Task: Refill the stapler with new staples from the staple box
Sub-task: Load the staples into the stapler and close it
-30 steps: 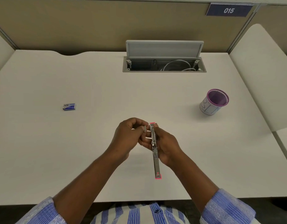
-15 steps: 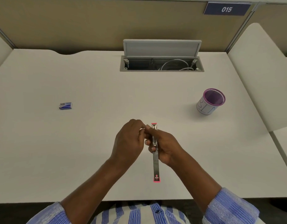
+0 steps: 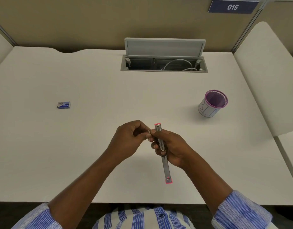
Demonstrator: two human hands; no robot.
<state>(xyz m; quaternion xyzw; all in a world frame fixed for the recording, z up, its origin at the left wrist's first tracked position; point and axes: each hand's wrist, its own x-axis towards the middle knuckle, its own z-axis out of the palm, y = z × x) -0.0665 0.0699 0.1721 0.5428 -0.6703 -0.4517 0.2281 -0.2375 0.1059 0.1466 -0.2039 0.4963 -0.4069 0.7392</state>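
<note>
Forearms bare, angled inward. Left hand (image 3: 129,139) curled, thumb and forefinger pinching staples (image 3: 149,131). Right hand (image 3: 173,148) wrapped round stapler (image 3: 165,164). Fingertips of both hands meet.

Stapler (image 3: 165,164) of bright bare metal with glossy pink plastic ends, staples (image 3: 149,131) of grey metal, staple box (image 3: 64,105) of printed blue card, desk (image 3: 93,80) smooth and matt off-white, cup (image 3: 216,98) of purple mesh wrapped in white paper, partition (image 3: 76,22) of matt tan cloth, sleeves (image 3: 241,210) of striped woven cloth.
</note>
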